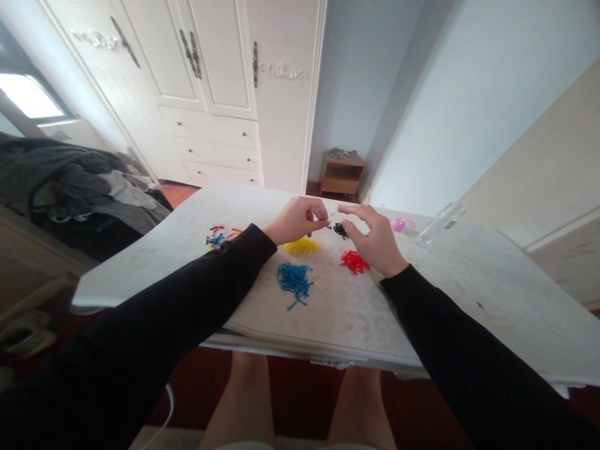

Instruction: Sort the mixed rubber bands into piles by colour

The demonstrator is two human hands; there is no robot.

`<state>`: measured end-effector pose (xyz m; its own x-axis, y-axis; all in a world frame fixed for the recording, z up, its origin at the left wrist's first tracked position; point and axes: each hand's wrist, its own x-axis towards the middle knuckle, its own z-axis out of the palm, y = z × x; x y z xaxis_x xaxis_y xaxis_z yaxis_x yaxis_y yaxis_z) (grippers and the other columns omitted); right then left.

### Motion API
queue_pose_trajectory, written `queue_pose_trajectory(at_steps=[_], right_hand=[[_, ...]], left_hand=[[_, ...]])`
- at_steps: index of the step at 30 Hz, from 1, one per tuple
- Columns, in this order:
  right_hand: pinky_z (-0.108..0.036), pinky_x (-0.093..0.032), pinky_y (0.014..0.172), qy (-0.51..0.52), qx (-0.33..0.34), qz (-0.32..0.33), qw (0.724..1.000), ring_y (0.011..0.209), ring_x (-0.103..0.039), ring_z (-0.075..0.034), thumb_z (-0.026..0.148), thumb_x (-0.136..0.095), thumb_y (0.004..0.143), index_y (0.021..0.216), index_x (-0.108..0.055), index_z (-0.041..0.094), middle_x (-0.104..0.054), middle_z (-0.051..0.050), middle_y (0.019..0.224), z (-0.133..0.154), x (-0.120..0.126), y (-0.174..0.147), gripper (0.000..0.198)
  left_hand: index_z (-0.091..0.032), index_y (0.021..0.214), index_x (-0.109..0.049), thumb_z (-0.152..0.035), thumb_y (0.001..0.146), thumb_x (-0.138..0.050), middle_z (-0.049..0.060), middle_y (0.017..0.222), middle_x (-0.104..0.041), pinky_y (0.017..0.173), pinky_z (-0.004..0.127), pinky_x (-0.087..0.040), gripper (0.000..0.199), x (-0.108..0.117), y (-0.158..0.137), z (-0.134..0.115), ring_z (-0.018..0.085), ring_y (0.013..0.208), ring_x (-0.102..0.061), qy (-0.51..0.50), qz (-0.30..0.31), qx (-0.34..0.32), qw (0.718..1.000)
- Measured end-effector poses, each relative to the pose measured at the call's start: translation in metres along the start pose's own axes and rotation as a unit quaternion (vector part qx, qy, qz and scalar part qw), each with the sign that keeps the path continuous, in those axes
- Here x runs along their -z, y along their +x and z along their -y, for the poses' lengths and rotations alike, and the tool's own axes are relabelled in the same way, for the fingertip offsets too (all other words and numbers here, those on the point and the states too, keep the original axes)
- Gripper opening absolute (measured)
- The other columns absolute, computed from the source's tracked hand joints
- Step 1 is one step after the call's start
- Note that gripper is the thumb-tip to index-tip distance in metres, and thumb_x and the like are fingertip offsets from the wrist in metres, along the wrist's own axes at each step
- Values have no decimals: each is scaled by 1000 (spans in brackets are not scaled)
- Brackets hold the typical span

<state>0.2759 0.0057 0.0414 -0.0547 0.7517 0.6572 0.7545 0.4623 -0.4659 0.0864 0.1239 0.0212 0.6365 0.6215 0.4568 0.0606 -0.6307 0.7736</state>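
My left hand (300,219) is closed in a pinch above the yellow pile of rubber bands (301,247). Small rubber bands (329,224), yellow and dark, show at its fingertips. Facing it, my right hand (372,237) has thumb and index finger apart, over the black pile of rubber bands (340,230); a pale bit at the index fingertip is too small to make out. Beneath the right hand lies a red pile of rubber bands (355,262). Nearer to me is a blue pile of rubber bands (294,279). A mixed-colour pile (216,239) sits left, partly behind my left sleeve.
The white table (469,312) has a clear plastic container (440,223) and a pink item (398,224) at its far right. Beyond it stand a white wardrobe (210,144) and a small wooden cabinet (341,175). Dark clothes (79,187) are heaped at left.
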Motion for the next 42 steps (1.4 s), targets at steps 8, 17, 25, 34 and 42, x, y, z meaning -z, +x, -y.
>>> queue_pose_trajectory(at_steps=[8,17,25,34,42], right_hand=[[-39,-57,81,102,63,149,982,83,-71,-22,26,-64,92,86,-80,25,-79,-4,84,31,2,-8,17],[-30,-57,73,169,65,284,942,78,-72,-17,21,-68,92,100,-81,21,-82,-3,91,38,-13,-17,16],[-33,-52,73,41,16,1,999,78,-64,-19,12,-66,83,86,-74,21,-72,-3,85,21,-13,-8,12],[-35,-53,73,37,-69,3,997,77,-67,-19,24,-72,86,92,-74,20,-77,-5,88,5,-15,-5,7],[-35,-52,72,31,-60,-6,998,76,-67,-20,21,-66,89,80,-74,21,-77,-4,84,7,-14,-5,11]], left_hand=[[-15,75,-66,-22,81,-81,1,69,-69,39,17,-43,17,-1,0,-4,6,46,-56,-27,-13,10,999],[-14,79,-66,-15,82,-80,2,74,-72,39,15,-45,14,-2,0,-2,6,46,-58,-59,-6,1,998],[-13,82,-66,-17,81,-82,1,68,-71,40,14,-47,17,-2,-1,-5,6,45,-60,-92,19,-3,996],[-13,86,-66,-26,77,-89,0,67,-71,43,16,-50,28,0,-3,-14,6,46,-60,-138,50,18,989],[-13,88,-68,-27,78,-88,0,67,-72,43,17,-51,27,-1,-4,-15,7,47,-61,-137,73,5,988]])
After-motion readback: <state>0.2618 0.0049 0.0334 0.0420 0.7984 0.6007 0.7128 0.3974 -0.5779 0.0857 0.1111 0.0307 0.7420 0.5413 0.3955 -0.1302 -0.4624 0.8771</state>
